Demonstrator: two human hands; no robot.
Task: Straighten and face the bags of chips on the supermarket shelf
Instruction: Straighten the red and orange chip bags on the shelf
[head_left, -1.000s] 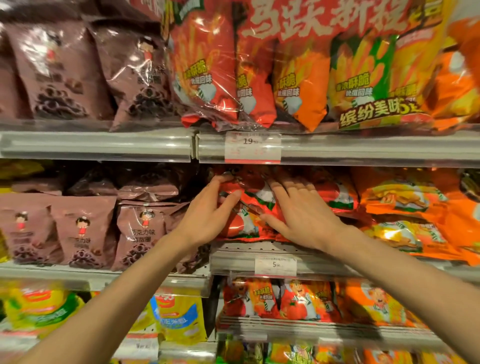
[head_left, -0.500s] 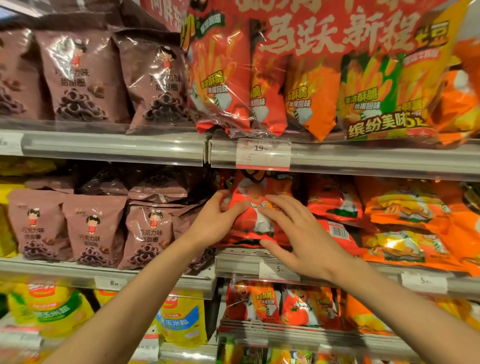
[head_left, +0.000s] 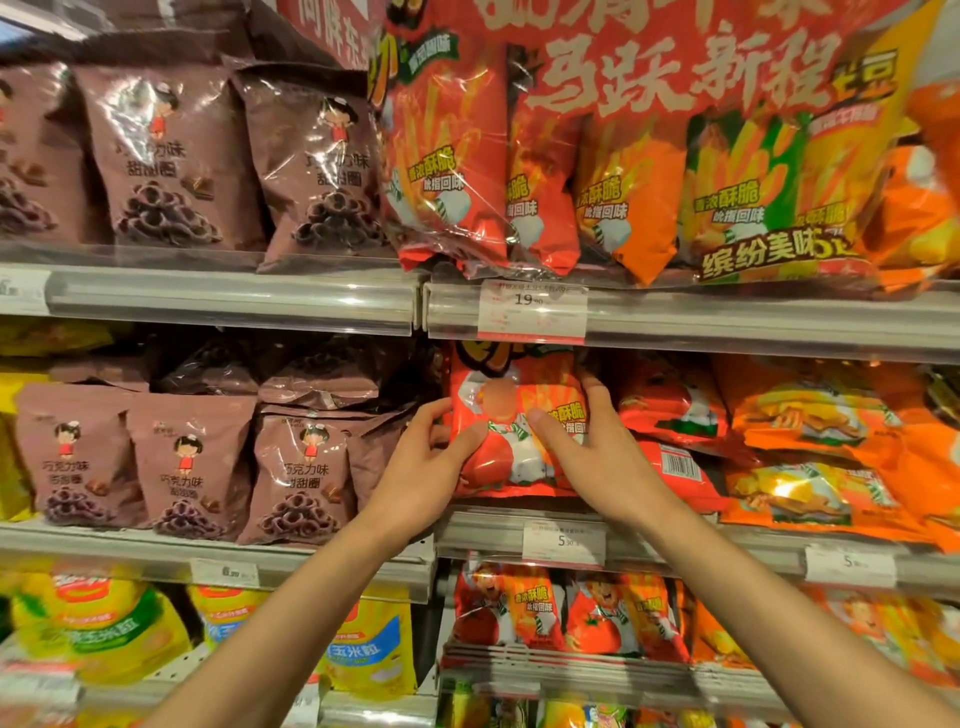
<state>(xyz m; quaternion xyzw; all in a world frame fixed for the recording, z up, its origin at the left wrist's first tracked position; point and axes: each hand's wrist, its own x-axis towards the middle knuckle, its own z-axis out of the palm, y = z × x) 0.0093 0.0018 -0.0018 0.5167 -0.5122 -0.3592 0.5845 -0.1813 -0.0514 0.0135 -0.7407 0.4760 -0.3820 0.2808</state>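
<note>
A red chip bag (head_left: 511, 395) stands upright, front facing out, at the left end of the middle shelf (head_left: 483, 530). My left hand (head_left: 426, 467) grips its left edge, thumb on the front. My right hand (head_left: 592, 457) holds its right side, fingers wrapped round the edge and thumb across the front. More red bags (head_left: 670, 405) lie tilted and flat just to the right, one showing a barcode (head_left: 675, 462). Orange bags (head_left: 810, 415) are heaped flat further right.
Brown snack bags (head_left: 296, 473) stand left of the red bag, with more on the shelf above. Large red and orange multipacks (head_left: 613, 156) overhang the top shelf edge. Price tags (head_left: 563, 543) clip to the rails. Yellow (head_left: 93, 629) and red bags fill the lower shelves.
The red bag has gone from lying low under both flat palms to standing upright and facing out. Both hands shifted to its sides; the view tilted upward.
</note>
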